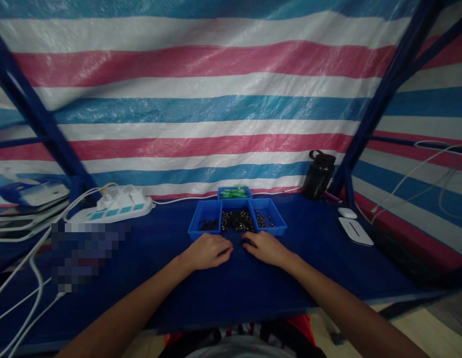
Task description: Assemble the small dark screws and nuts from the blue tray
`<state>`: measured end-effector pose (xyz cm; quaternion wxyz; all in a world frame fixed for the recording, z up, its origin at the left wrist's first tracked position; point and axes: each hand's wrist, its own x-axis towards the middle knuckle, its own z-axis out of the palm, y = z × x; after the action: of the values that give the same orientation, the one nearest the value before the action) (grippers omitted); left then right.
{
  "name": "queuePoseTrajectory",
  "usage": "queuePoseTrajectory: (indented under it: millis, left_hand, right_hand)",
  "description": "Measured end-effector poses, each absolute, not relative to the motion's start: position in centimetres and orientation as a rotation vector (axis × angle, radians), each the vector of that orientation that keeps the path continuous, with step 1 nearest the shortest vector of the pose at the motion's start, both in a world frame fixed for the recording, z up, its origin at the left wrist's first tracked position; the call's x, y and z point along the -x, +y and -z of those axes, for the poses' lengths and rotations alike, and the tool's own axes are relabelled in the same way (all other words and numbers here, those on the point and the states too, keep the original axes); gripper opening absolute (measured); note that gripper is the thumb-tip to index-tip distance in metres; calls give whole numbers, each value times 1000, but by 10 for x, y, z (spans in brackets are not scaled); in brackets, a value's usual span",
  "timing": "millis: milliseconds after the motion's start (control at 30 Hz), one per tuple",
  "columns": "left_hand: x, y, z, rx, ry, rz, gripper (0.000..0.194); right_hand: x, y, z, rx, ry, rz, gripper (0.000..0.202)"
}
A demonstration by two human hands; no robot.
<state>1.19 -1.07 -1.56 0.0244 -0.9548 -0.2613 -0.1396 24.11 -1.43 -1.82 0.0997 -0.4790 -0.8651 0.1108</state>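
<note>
My left hand [210, 250] rests low over the blue table in front of the left blue bin [193, 224], with its fingers curled and pressed together. Whatever it may hold is hidden. My right hand [267, 248] is in front of the right blue bin [276, 219], thumb and forefinger curled towards each other around a dark spot too small to name. Between the two bins lies a pile of small black and brassy parts [237, 220]. Thin black pieces [209, 224] lie in the left bin, and a few small metallic parts [263, 220] in the right one.
Behind the pile stands a blue bin with green pieces [234, 192]. A white power strip [113, 213] with cables is at the left, beside stacked devices [22, 219]. At the right are a dark bottle [319, 174], a white case [347, 213] and a flat white device [355, 231].
</note>
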Motion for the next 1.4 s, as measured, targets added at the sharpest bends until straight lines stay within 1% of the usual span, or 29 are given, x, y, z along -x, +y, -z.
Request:
queuePoseTrajectory:
  millis: [167, 333, 467, 633, 800, 900, 1000, 1167, 1400]
  left_hand:
    - [-16, -13, 15, 3145, -919, 451, 19]
    - [-19, -11, 16, 3448, -1272, 571, 20]
    - [-18, -7, 16, 3633, -1415, 481, 23]
    - [-11, -5, 8, 3754, -1259, 282, 35]
    - [-8, -9, 3, 3727, -1120, 259, 42]
    - [-14, -11, 6, 3650, -1238, 300, 34]
    - [-25, -11, 9, 3438, -1409, 391, 26]
    - [-42, -12, 8, 3206, -1216, 316, 12]
    - [-40, -14, 11, 3206, -1213, 456, 13]
  right_hand:
    - [-242, -13, 19, 1384, -2549, -321, 20]
    - [-243, -13, 20, 1330, -2555, -325, 16]
    - [-244, -15, 17, 1279, -2581, -357, 16]
    - [-244, -16, 15, 1249, -2597, -380, 17]
    - [-243, -15, 17, 1211, -2617, -365, 16]
    - [-242, -17, 17, 1175, -2618, -372, 16]
    - [-242, -19, 14, 1163, -2609, -398, 15]
    - [-242, -22, 9, 1141, -2591, -387, 14]
    - [-242, -21, 12, 1148, -2594, -382, 15]
